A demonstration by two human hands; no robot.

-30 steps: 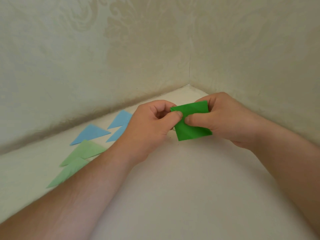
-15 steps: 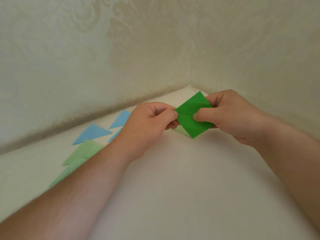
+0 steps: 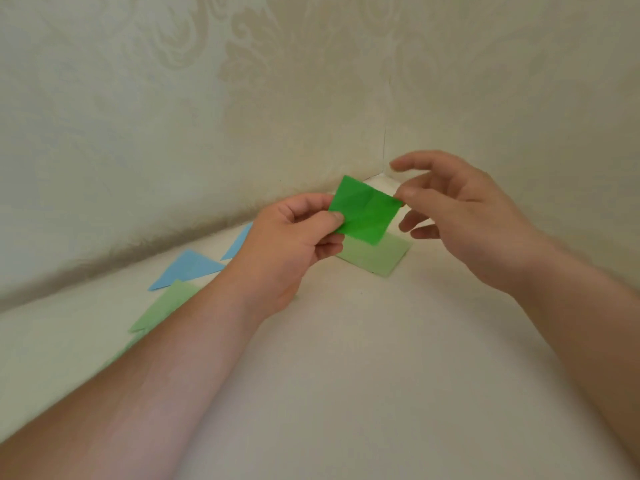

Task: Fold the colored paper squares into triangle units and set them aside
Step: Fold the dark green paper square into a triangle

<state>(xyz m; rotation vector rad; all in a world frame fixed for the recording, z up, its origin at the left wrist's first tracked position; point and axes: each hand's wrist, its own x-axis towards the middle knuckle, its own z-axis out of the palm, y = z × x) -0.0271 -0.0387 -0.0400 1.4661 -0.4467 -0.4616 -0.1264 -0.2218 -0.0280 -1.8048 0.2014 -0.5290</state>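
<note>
L hand (image 3: pixel 291 244) pinches green paper (image 3: pixel 365 214) at its left corner, held off the table (image 3: pixel 346 358). R hand (image 3: pixel 460 216): fingers loose, thumb tip touching paper's right corner; no grasp.

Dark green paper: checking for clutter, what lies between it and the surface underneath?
In the head view, a pale green paper square lies flat beneath the dark green paper.

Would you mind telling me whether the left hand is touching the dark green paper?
Touching. The head view shows the left hand pinching the dark green paper at its left corner, thumb lying on its face.
</note>
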